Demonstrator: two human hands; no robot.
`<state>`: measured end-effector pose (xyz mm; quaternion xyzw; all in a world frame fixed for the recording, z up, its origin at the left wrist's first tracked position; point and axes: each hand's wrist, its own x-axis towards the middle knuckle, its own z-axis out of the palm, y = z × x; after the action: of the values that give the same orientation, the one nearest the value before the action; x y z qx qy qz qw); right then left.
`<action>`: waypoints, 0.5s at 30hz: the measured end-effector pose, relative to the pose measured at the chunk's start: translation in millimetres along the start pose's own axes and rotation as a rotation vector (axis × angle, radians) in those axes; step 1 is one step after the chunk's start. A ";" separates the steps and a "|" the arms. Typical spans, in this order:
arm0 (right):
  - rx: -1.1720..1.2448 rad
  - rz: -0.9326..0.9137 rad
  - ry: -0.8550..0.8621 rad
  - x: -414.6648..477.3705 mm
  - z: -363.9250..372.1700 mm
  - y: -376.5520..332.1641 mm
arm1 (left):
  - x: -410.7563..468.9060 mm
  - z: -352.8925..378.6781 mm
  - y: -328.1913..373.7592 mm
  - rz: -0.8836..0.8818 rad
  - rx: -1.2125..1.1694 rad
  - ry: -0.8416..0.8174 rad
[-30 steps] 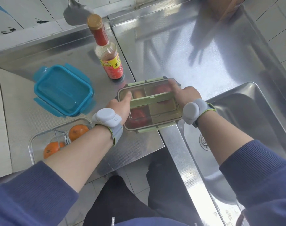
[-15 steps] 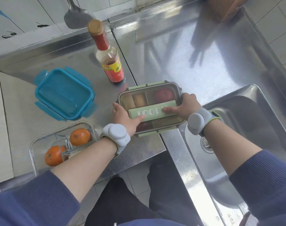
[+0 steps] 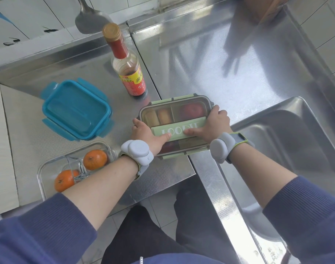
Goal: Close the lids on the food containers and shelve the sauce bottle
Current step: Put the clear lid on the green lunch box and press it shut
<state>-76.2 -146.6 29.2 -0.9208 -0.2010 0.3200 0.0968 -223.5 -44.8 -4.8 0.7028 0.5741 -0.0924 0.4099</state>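
A green lunch box [image 3: 175, 111] with a clear lid lies flat on the steel counter, showing an apple and rolls inside. My left hand [image 3: 146, 133] grips its left end and my right hand [image 3: 213, 123] its right end, both thumbs pressing on the green lid band. Behind it stands a sauce bottle [image 3: 127, 69] with a red neck and gold cap. A blue lid [image 3: 75, 110] lies loose at the left. In front of it sits an uncovered glass container [image 3: 46, 168] holding two oranges.
A steel sink [image 3: 288, 149] opens just right of the lunch box. A metal spatula [image 3: 90, 16] leans on the tiled back wall. The counter's front edge runs under my forearms, with my legs below.
The lid was tilted above the box a second ago; it now lies flat on it. My hands shifted from holding the lid's ends to pressing down with the thumbs on top.
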 end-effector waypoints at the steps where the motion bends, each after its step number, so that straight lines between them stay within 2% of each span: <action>1: 0.001 -0.004 -0.003 0.4 1.2 0.4 | -0.4 1.5 -1.1 -0.002 0.000 0.006; 11: -0.018 -0.028 0.024 3.4 12.0 3.3 | -5.1 8.4 -2.2 0.029 0.058 0.081; 15: -0.022 -0.028 0.002 -1.7 14.2 4.6 | -2.9 4.5 -1.7 0.010 0.037 0.024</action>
<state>-84.9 -150.8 17.7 -0.9191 -0.2174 0.3156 0.0915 -224.4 -50.0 -6.8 0.7141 0.5738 -0.0925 0.3903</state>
